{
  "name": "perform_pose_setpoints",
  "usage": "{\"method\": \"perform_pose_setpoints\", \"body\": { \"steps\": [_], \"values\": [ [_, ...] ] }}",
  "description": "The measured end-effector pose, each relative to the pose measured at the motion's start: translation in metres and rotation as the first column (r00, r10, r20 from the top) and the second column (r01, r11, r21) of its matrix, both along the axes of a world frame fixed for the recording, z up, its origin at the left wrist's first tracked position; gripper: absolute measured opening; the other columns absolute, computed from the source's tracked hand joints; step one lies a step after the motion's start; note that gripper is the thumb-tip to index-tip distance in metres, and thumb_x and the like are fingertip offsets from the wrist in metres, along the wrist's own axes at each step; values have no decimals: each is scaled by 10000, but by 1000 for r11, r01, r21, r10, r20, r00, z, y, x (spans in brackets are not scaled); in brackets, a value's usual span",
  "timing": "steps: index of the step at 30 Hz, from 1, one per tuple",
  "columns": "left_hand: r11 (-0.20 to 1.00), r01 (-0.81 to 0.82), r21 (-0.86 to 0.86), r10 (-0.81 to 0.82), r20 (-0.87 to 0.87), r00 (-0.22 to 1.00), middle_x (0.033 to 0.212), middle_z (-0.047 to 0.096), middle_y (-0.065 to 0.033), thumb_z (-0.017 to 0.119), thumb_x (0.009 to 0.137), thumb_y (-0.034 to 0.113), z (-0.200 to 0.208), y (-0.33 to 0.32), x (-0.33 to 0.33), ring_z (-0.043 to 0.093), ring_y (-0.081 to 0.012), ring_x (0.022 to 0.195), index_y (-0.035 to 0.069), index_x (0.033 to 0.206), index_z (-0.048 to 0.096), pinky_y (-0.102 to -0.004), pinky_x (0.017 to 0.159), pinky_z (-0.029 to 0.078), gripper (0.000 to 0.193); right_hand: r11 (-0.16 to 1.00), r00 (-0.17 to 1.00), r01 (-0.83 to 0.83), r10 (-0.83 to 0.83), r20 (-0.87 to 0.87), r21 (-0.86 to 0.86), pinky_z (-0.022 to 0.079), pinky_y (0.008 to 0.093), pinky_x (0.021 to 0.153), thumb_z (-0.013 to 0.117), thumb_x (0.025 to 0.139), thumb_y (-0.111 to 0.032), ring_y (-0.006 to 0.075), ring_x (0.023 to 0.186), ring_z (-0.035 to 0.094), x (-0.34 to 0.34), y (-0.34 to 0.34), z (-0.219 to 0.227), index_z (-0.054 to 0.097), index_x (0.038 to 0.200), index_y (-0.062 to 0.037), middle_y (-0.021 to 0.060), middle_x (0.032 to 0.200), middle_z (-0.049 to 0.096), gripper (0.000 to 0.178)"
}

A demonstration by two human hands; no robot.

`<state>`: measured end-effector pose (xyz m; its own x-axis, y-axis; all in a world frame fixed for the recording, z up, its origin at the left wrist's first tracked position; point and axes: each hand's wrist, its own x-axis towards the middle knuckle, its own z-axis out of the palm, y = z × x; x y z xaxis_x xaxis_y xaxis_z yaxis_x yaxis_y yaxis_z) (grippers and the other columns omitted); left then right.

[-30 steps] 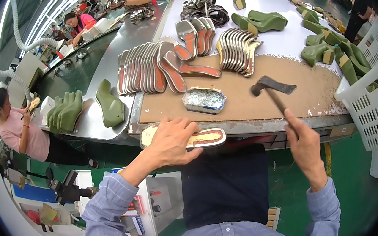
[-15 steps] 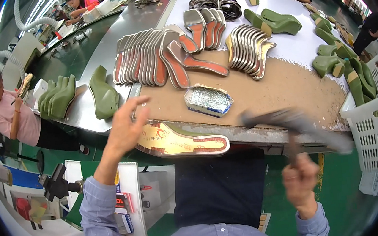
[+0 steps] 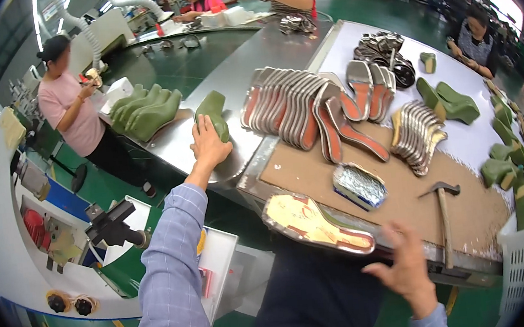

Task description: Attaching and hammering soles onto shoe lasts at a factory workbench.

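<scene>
My left hand (image 3: pixel 210 144) reaches far left and rests its fingers over a green shoe last (image 3: pixel 213 105) that stands on the metal tabletop. My right hand (image 3: pixel 407 266) is empty, fingers apart, just off the near table edge. Close to it, a shoe last with a yellow-and-red insole (image 3: pixel 313 222) lies sole up along that edge. A hammer (image 3: pixel 445 221) with a wooden handle lies on the brown board, to the right. Between hammer and insole sits a small open box of nails (image 3: pixel 359 186).
Rows of silver-edged insoles (image 3: pixel 285 107) and gold-toned ones (image 3: pixel 418 137) stand on the table. Several green lasts (image 3: pixel 147 112) stand at the left, others lie at the right near a white crate (image 3: pixel 521 264). A person in pink (image 3: pixel 63 98) stands at left; others work farther back.
The hammer has left my right hand and lies on the board. My left hand has moved from beside the insole-covered last to the green last. The view has turned left.
</scene>
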<state>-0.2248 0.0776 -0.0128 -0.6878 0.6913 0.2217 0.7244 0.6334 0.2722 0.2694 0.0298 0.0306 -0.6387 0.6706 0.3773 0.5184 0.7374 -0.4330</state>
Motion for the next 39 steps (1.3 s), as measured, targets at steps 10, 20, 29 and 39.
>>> {"method": "perform_pose_setpoints", "body": {
  "steps": [10,20,29,39],
  "values": [
    [907,66,415,-233,366,901,1224,567,-150,683,665,50,35,-38,-97,532,-249,1137,-16,1331,455,-330,969,410,707,984,905,-143,88,-417,-102,498,349,786,799,705,-160,275,911,618,-75,9,4,537,1223,-37,170,1062,587,593],
    [876,151,459,-396,503,768,1233,576,-215,464,916,563,41,-46,-76,469,-276,1224,10,1106,660,-375,1049,322,616,-148,682,-669,-512,-522,-728,537,385,664,319,1005,-448,226,762,594,-317,53,-49,451,1205,-43,159,985,583,470],
    [992,106,66,-124,423,898,1457,332,-262,603,711,720,54,-69,-12,90,-439,1414,27,1005,725,-503,1129,147,763,-197,796,-551,-415,-440,-811,572,463,800,161,1017,-438,342,885,619,-355,29,-48,360,1294,11,232,1141,517,564],
    [980,185,-73,-177,108,978,1044,636,-261,769,658,414,44,-66,18,623,-388,993,26,1330,390,-457,884,481,863,711,790,-406,-43,-612,-574,443,358,946,514,948,-159,245,1117,548,-166,24,19,407,1336,-8,182,1215,540,430]
  ]
}}
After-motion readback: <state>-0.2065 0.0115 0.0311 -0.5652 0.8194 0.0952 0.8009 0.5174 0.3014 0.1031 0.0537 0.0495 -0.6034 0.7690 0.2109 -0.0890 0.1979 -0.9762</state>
